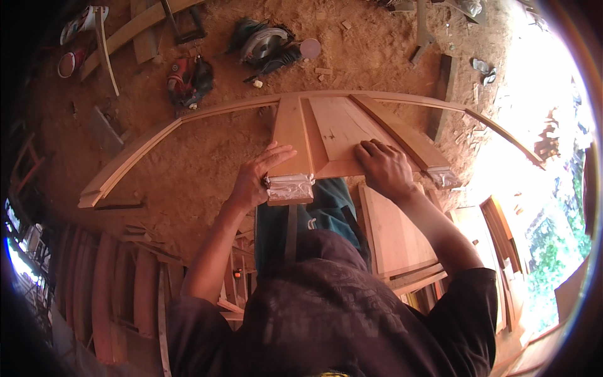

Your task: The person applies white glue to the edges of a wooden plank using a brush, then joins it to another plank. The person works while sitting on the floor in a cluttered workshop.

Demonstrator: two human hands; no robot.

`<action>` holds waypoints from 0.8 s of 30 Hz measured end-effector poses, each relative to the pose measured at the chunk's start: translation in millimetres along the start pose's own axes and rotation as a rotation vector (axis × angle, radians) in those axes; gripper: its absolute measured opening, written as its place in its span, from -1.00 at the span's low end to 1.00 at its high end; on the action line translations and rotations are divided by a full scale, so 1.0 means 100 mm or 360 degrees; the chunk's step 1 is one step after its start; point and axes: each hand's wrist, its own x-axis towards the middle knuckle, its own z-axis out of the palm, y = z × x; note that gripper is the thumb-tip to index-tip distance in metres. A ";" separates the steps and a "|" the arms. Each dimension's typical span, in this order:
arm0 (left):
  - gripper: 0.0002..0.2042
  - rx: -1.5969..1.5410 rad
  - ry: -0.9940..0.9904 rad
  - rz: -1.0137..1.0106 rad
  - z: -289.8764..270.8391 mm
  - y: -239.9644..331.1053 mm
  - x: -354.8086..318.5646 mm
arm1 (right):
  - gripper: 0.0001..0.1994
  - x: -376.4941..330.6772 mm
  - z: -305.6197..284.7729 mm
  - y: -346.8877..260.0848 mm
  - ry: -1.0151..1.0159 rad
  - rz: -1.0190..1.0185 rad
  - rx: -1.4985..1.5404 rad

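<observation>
A wooden panelled door or frame [339, 129] lies in front of me, pointing away, with raised side rails around an inset panel. Its near left corner post ends in a block wrapped in crinkled whitish film [290, 188]; similar film [443, 176] covers the near right end. My left hand [256, 176] grips the left rail from its outer edge, fingers laid over the top. On the panel's near right part rests my right hand [384, 166], its fingers curled under. Whatever it holds, if anything, is hidden beneath the palm.
A long curved wooden piece [135, 154] arcs across the far side of the panel. Beyond it, a circular saw [264, 47] and a red power tool [185, 81] lie on the dirt floor. Curved planks [103, 295] stand at the lower left; more boards [399, 229] are at the right.
</observation>
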 end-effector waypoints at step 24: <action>-0.26 -0.0701 0.0375 -0.0545 -0.06 -0.24 -0.09 | -0.78 0.05 -0.01 -0.08 -0.0044 0.0252 0.0025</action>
